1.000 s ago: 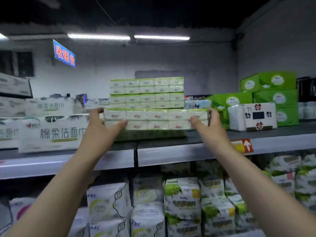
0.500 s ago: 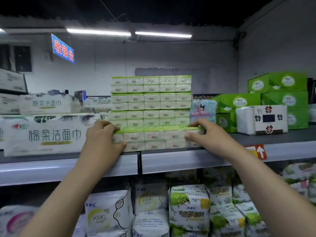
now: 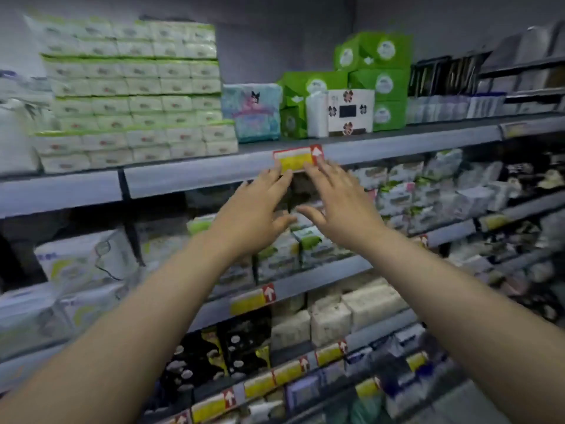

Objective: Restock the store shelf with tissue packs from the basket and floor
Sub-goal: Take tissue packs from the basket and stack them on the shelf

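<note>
A tall stack of white-and-green tissue packs stands on the top shelf at the left. Its lowest pack juts forward to the shelf's front edge. My left hand and my right hand hover side by side in front of the shelf's edge, below and right of the stack. Both have their fingers spread and hold nothing. Neither touches a pack. The view is blurred by motion.
A blue cartoon tissue pack, green boxes and a white box stand right of the stack. A red-and-yellow price tag sits on the shelf edge above my fingers. Lower shelves hold many soft packs.
Both hands have let go of the lowest pack, which now lies on the shelf under the stack, and have dropped down and to the right. The camera has tilted down and turned.
</note>
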